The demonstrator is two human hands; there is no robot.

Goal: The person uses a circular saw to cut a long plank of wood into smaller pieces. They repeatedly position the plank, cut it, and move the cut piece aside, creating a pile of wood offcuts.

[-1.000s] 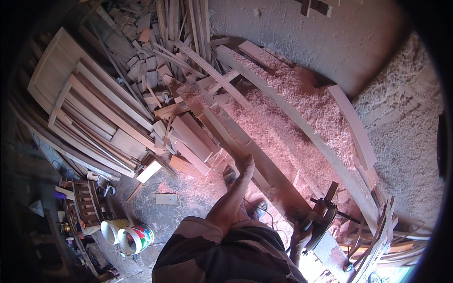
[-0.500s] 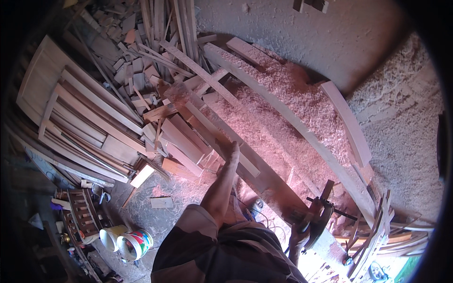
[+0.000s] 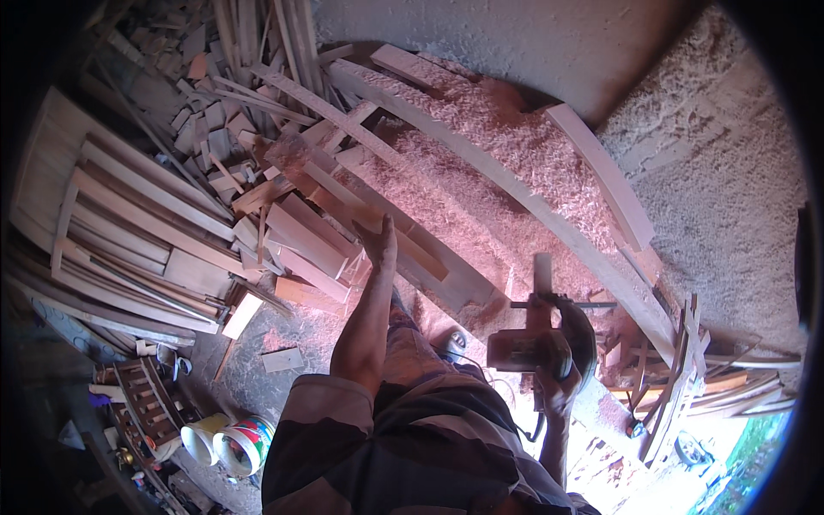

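I've raised the power tool, baring the dusty plank.
Right hand grips it; left hand's hold I can't tell.

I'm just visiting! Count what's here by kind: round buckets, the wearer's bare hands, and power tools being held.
Round buckets: 2 (pale plain one, white one with colourful print)
Wearer's bare hands: 2 (left hand, right hand)
Dark handheld power tool: 1
Total: 5
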